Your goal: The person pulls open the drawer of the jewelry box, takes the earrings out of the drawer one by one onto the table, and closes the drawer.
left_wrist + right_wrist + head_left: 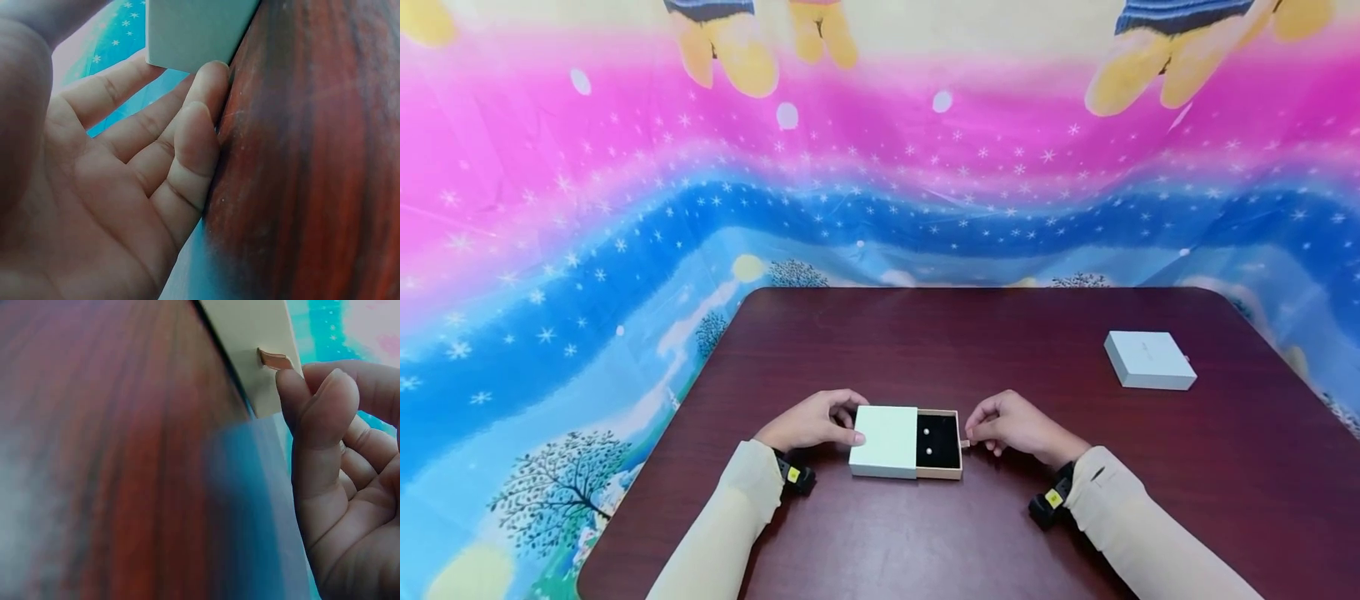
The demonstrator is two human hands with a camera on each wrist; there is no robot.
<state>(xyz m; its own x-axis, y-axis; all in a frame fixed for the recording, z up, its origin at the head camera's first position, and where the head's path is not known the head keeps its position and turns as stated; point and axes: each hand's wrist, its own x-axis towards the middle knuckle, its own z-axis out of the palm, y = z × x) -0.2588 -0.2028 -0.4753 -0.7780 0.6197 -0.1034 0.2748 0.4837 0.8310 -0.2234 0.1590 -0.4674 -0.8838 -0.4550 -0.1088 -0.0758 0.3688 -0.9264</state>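
Note:
A white jewelry box [883, 440] lies on the table with its drawer [951, 472] pulled partway out to the right. On the drawer's black lining sit two pearl earrings [927, 432]. My left hand [811, 421] holds the left end of the box, thumb on the near side and fingers at the far corner; the left wrist view shows the box end [194, 34] against the fingertips. Between thumb and forefinger, my right hand [1018, 427] pinches the small ribbon tab [275, 360] on the drawer's front.
A second closed white box [1150, 358] lies farther back on the right side of the dark red wooden table [925, 342]. Behind the table hangs a colorful cloth [880, 192] with snowflakes and trees.

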